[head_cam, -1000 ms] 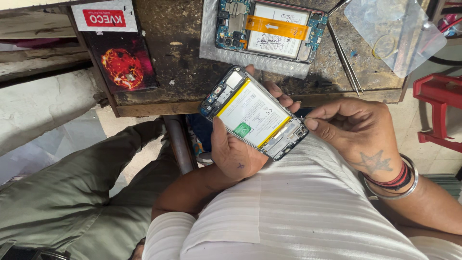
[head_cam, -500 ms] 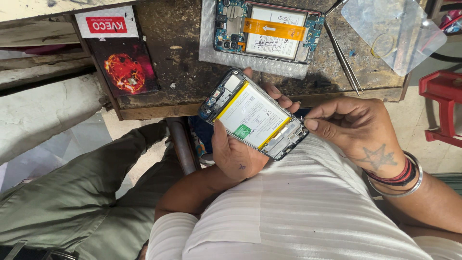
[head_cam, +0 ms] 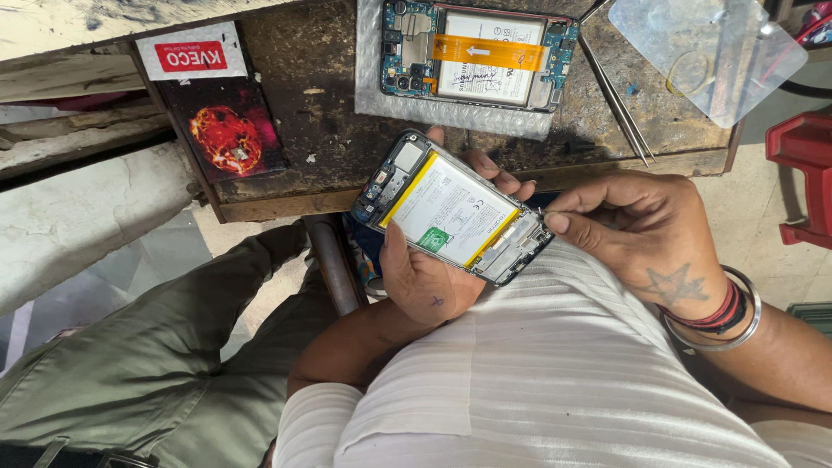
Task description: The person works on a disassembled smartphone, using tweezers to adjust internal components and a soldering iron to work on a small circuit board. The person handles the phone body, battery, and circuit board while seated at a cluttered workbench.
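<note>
Here my left hand (head_cam: 433, 277) cradles the opened black smartphone with exposed white battery (head_cam: 451, 208), back cover already off; my right hand (head_cam: 633, 230) pinches a thin metal tool (head_cam: 541, 211) at its lower end, internals remaining in place.

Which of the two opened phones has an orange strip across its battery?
The phone on the bench, lying on bubble wrap; the phone in the left hand shows yellow strips instead.

Second opened phone (head_cam: 479, 54) – tweezers (head_cam: 617, 102) beside it.

Worn wooden bench (head_cam: 329, 130) bears opened phone (head_cam: 479, 54), tweezers (head_cam: 617, 100), box (head_cam: 212, 108).
</note>
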Motion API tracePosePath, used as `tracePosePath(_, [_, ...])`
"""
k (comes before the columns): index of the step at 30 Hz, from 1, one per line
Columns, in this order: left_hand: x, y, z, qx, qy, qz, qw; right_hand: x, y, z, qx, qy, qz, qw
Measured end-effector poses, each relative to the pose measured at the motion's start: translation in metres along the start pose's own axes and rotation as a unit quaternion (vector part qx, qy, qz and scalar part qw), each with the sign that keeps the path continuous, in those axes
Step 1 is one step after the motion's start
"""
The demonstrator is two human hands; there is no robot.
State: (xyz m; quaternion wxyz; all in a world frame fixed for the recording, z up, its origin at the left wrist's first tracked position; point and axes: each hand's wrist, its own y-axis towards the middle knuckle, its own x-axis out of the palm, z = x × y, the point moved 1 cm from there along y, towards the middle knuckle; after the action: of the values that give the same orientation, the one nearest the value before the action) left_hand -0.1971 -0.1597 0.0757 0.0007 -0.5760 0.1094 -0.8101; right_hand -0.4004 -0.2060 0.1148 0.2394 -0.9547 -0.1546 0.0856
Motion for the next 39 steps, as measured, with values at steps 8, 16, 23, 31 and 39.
tracePosePath(8, [-0.001, -0.003, 0.000, 0.006, -0.001, 0.010, 1.000, 0.005, -0.002, -0.003, -0.033, -0.061, 0.014, 0.998])
tracePosePath(16, [-0.002, -0.003, -0.001, 0.011, 0.002, 0.006, 1.000, 0.004, 0.001, -0.001, 0.000, 0.027, -0.010, 1.000])
tracePosePath(23, [-0.002, -0.004, -0.002, 0.013, 0.011, -0.005, 1.000, 0.005, -0.001, -0.007, -0.036, -0.052, 0.004, 0.998])
tracePosePath(31, [-0.004, -0.004, -0.003, 0.011, 0.011, -0.008, 1.000, 0.006, -0.001, -0.011, -0.065, -0.113, 0.011, 0.991])
tracePosePath(39, [-0.005, -0.002, -0.004, 0.008, -0.005, -0.005, 1.000, -0.001, 0.008, 0.004, 0.017, 0.026, -0.048, 0.998])
